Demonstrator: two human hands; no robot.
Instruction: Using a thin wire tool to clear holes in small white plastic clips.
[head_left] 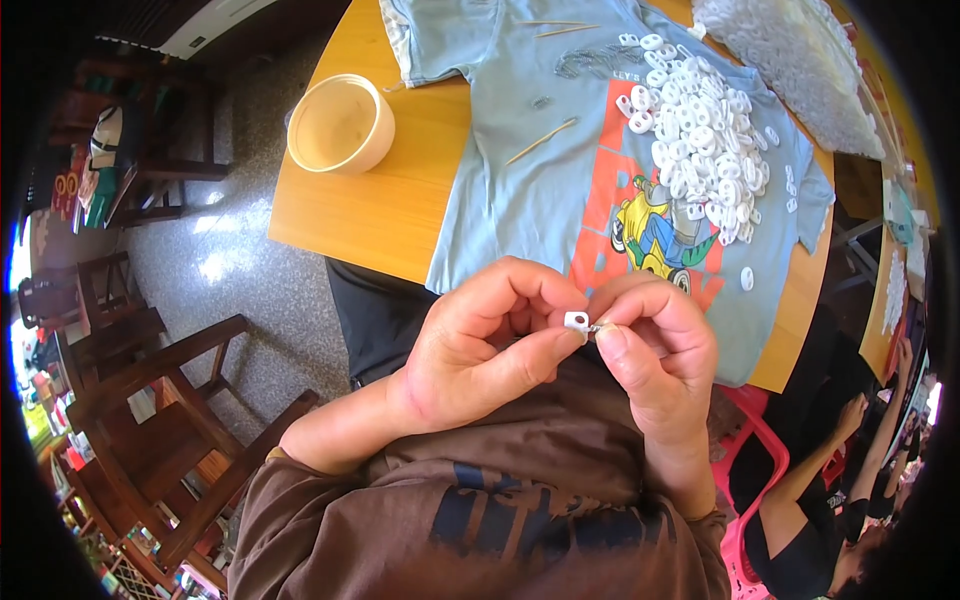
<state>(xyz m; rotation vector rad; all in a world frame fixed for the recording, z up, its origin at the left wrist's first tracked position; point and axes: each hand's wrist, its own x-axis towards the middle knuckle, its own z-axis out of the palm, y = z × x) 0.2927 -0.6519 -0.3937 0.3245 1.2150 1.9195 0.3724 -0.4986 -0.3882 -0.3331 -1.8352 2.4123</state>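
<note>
My left hand [480,345] is closed, its thumb and forefinger pinching a small white plastic piece [576,320] with a dark hole in it. Close against that piece, my right hand [655,345] pinches something tiny and greyish [595,327] between thumb and fingertips; its kind is too small to make out. Both hands are held above my lap, just off the table's near edge. Beyond them, a heap of white two-holed plastic pieces [705,140] lies on a light blue T-shirt [510,200] spread over the table. One loose white piece [747,279] rests nearer to me.
A round plastic tub [381,140] stands on the wooden table [350,225] at the left. Thin wooden sticks [541,141] lie on the shirt. A clear bag of white pieces [790,70] is at the far right. Wooden chairs [170,420] stand left; another person's arm [800,490] shows right.
</note>
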